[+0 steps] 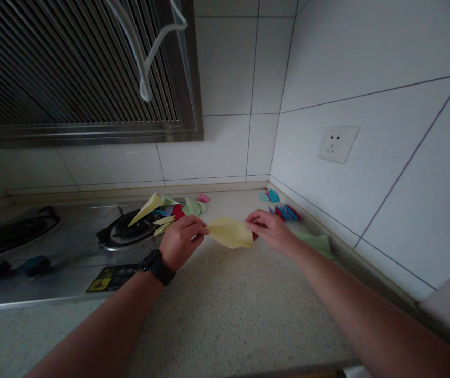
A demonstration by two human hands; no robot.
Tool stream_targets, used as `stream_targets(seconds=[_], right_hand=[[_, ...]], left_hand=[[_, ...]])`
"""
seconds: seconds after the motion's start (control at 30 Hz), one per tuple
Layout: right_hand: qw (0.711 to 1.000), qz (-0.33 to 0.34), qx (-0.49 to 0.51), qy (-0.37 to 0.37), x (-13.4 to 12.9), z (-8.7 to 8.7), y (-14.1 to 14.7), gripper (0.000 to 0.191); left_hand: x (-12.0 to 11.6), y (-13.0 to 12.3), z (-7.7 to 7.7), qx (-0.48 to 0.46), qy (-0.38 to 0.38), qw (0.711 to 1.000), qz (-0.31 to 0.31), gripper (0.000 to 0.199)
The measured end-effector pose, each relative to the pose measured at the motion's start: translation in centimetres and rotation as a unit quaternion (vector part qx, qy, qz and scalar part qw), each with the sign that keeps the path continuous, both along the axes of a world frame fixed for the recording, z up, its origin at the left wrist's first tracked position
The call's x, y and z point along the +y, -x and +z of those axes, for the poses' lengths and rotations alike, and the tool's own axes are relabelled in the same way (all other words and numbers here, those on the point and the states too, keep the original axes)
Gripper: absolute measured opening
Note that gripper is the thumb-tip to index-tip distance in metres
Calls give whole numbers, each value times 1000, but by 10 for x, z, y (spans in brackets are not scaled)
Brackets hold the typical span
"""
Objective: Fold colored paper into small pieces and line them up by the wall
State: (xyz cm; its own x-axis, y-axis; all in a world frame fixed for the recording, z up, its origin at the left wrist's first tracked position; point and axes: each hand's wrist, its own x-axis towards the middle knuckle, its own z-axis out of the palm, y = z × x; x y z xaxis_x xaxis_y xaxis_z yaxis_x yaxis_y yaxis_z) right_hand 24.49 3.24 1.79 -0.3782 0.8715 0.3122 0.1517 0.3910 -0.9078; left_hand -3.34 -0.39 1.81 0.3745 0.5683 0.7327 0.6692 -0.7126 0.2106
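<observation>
A sheet of yellow paper (231, 233) is stretched between my two hands, above the speckled countertop (225, 310). My left hand (184, 239), with a black watch on its wrist, pinches the paper's left end. The upper right corner is held between the closed fingers of my right hand (269, 229). Left of my left hand, folded yellow, green and red papers (191, 207) lie partly on the counter and partly over the stove burner. Several small folded blue and red paper pieces (286, 212) rest behind my right hand, near the wall.
A gas stove (71, 273) with two burners fills the left side, under a range hood (91, 134) with a white cable hanging in front. Green paper (317, 243) lies beyond my right forearm, along the right wall. A socket (338, 144) is on that wall.
</observation>
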Motion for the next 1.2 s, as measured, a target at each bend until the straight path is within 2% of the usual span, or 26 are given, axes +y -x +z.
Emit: stream_targets(seconds=[0.2,0.43,0.73,0.93,1.0,1.1,1.2], right_hand=[[1000,-5,-11,-17,6,-4,-6,26],[980,-78,-78,-165,9,-2,-15,19],[911,-168,-194,-323,-2,17,-27,16],[852,-165,-246,-432,4,18,-36,17],[841,-159,-247,-453,5,19,-38,17],[850,-173,-223,-444,4,19,-36,15],[892,-186,-169,-376,3,16,-29,12]], left_hand=[[-1,-1,-1,20,-4,1000,-17,16],[-4,-4,2,32,-25,999,15,14],[-5,-5,4,-70,27,997,15,12],[2,-2,1,-63,32,997,31,11],[5,-2,-2,-53,39,997,33,11],[7,-2,-5,-40,52,997,33,10],[6,-3,-4,-33,57,997,30,9]])
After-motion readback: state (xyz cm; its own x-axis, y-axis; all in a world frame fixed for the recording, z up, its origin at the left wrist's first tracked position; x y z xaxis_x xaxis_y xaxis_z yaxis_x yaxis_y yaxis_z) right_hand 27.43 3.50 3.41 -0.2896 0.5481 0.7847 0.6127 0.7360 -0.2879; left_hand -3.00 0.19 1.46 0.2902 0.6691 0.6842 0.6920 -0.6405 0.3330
